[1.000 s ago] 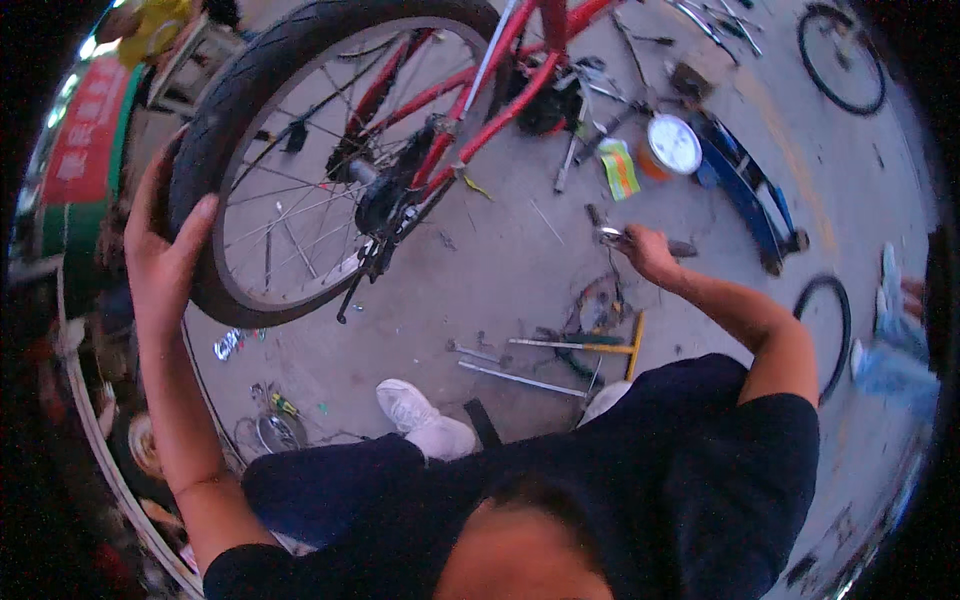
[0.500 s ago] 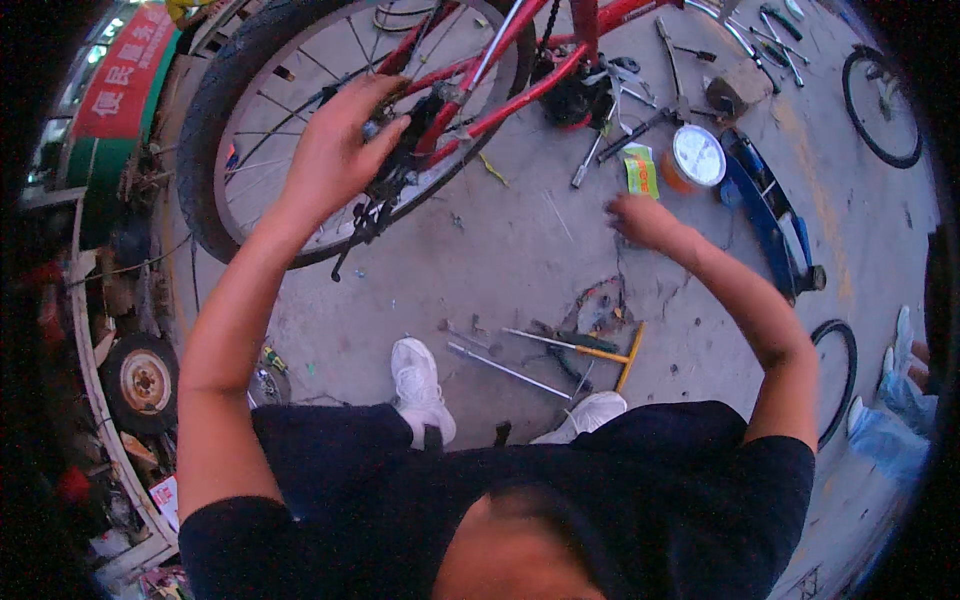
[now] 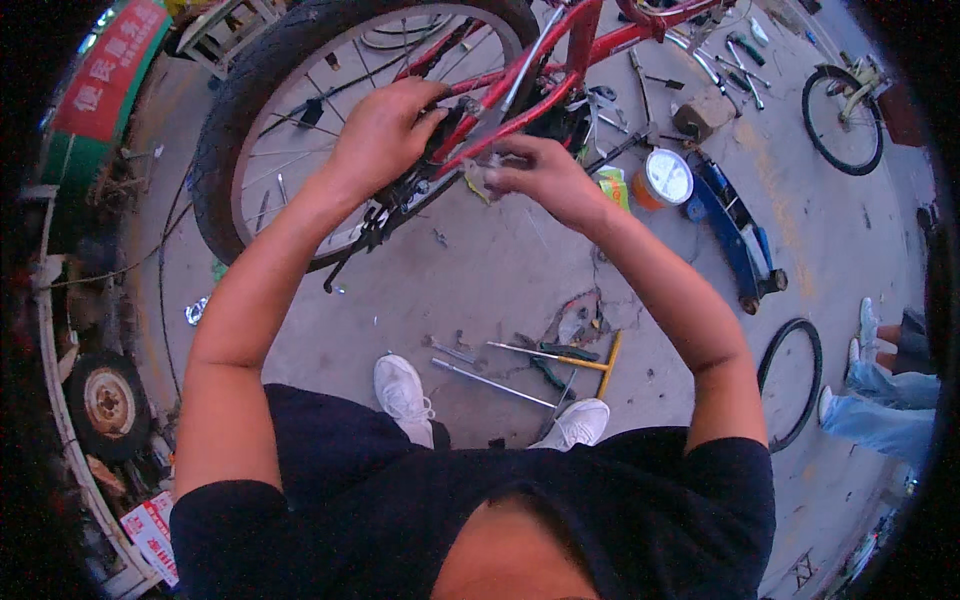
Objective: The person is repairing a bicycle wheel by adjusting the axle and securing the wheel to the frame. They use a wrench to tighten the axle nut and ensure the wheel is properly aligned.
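A red bicycle (image 3: 588, 55) stands before me, its rear wheel (image 3: 222, 165) at the upper left. My left hand (image 3: 385, 130) is at the wheel's hub, fingers and thumb curled by the frame's rear end; what they grip is hidden. Below that hand hangs the black rear derailleur (image 3: 375, 228). Beside the lower frame tube, my right hand (image 3: 545, 180) is closed in a pinch. A small pale, greyish piece (image 3: 482, 172) shows at its fingertips, too blurred to name.
By my shoes lie a yellow-handled T-shaped tool (image 3: 608, 368) and a metal rod (image 3: 490, 384). To the right are a lidded tub (image 3: 668, 180), a blue floor jack (image 3: 735, 235), a stone block (image 3: 704, 113) and a loose tyre (image 3: 790, 385). People's legs (image 3: 880, 400) show far right.
My right hand has swung left and up from beside the tub to the bicycle frame. The left hand stays at the hub. The view has shifted slightly.
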